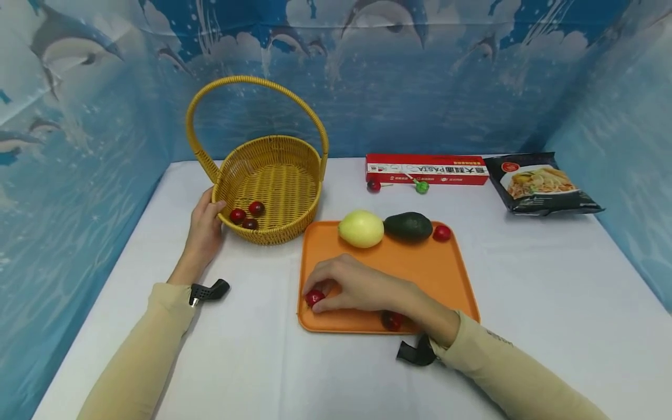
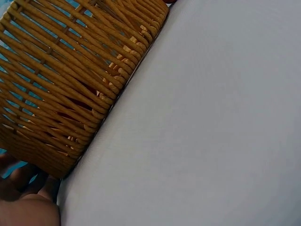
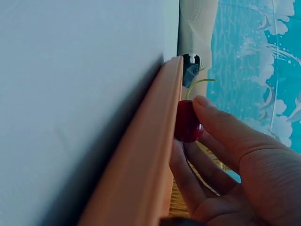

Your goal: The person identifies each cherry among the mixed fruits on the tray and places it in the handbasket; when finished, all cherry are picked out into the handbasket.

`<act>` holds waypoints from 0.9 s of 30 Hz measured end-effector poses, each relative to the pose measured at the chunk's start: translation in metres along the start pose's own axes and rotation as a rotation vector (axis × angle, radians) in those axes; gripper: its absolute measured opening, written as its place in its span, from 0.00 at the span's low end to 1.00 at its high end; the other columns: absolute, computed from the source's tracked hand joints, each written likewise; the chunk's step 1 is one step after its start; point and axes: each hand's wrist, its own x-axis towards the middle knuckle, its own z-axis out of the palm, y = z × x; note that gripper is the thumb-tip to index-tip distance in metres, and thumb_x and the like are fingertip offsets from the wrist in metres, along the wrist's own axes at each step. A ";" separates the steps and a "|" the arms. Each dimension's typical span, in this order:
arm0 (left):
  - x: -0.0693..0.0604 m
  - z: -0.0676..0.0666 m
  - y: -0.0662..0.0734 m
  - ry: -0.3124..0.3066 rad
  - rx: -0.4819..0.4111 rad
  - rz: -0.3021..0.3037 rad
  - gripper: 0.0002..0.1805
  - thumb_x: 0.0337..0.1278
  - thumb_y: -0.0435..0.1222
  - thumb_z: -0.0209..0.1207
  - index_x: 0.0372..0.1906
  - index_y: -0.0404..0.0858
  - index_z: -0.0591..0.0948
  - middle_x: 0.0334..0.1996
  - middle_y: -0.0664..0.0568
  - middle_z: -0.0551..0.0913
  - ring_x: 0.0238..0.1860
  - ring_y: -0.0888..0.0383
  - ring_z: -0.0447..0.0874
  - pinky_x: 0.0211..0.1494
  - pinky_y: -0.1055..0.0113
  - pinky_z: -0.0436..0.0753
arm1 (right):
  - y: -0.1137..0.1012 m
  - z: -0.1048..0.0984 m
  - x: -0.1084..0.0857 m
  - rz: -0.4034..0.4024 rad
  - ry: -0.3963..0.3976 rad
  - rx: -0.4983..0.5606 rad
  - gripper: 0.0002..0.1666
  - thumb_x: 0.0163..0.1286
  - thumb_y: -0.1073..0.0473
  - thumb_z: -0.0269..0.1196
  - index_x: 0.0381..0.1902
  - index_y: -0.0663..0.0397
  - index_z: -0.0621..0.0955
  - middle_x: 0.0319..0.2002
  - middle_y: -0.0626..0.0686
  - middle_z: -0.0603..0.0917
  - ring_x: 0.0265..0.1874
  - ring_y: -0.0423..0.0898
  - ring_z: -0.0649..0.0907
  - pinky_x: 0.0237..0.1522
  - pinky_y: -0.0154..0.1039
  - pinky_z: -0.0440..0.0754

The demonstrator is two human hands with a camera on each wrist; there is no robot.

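Note:
A yellow wicker basket [image 1: 278, 233] with a tall hoop handle stands tilted toward me at the back left, with three dark red cherries [image 1: 256, 209] inside. My left hand [image 1: 206, 224] grips its left side, thumb at the rim; in the left wrist view the fingers are partly hidden behind the weave. Over the left part of an orange tray [image 1: 430, 268], my right hand [image 1: 352, 286] pinches a red cherry [image 3: 189, 121] between thumb and fingers, its green stem showing in the right wrist view. More cherries lie on the tray, one [image 1: 391, 320] partly under the right wrist.
A yellow lemon [image 1: 362, 228], a dark avocado [image 1: 408, 227] and a cherry [image 1: 442, 233] line the tray's far side. Behind it are a red pasta box [image 1: 446, 163], a stemmed cherry [image 1: 374, 185], a small round green item [image 1: 422, 186] and a black food packet [image 1: 543, 185].

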 end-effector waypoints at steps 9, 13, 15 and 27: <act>-0.001 0.001 0.000 -0.001 0.017 -0.006 0.33 0.76 0.35 0.43 0.83 0.40 0.60 0.83 0.47 0.59 0.83 0.52 0.55 0.86 0.61 0.57 | -0.008 -0.018 -0.002 0.048 0.075 0.027 0.18 0.68 0.51 0.74 0.55 0.43 0.88 0.47 0.35 0.88 0.46 0.34 0.85 0.53 0.33 0.86; -0.001 -0.002 0.001 0.012 0.010 -0.004 0.33 0.76 0.36 0.43 0.83 0.41 0.60 0.83 0.47 0.59 0.83 0.52 0.56 0.86 0.61 0.57 | -0.017 -0.038 0.010 0.024 0.125 0.040 0.18 0.68 0.54 0.75 0.55 0.46 0.88 0.48 0.38 0.89 0.49 0.36 0.86 0.54 0.32 0.87; -0.001 -0.002 0.001 0.015 0.004 -0.003 0.33 0.76 0.36 0.44 0.83 0.41 0.60 0.83 0.47 0.59 0.83 0.52 0.56 0.86 0.61 0.57 | -0.019 -0.048 0.018 -0.001 0.162 0.046 0.18 0.67 0.57 0.75 0.55 0.48 0.88 0.48 0.41 0.89 0.50 0.37 0.86 0.53 0.34 0.89; 0.002 0.002 -0.001 0.015 0.003 -0.006 0.33 0.76 0.36 0.44 0.83 0.42 0.61 0.83 0.47 0.59 0.83 0.52 0.57 0.85 0.61 0.58 | -0.018 -0.075 0.074 0.016 0.421 -0.093 0.18 0.71 0.55 0.72 0.56 0.52 0.88 0.47 0.46 0.91 0.51 0.41 0.86 0.54 0.43 0.87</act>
